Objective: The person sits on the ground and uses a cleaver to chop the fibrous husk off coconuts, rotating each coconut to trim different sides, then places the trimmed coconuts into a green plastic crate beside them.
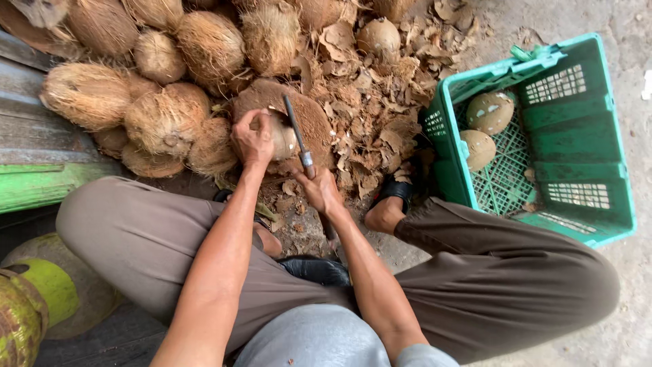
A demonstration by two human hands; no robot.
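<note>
Head view: my left hand (252, 139) grips a coconut (282, 139), right hand (319, 190) clasps a knife (299, 139); husked coconuts (163, 115) crowd left, green crate (611, 211) right.

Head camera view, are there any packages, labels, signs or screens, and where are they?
No labels, signs or screens show.
Crate: right side on the ground, rectangular green plastic mesh, holding two peeled coconuts.
Gas cylinder: bottom left corner, rounded, green; any marking is too unclear to tell.

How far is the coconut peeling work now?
Done: two peeled coconuts lie in the green crate. In hand: the left hand steadies one coconut while the right hand holds the blade. Left: a pile of husked coconuts behind.
</note>
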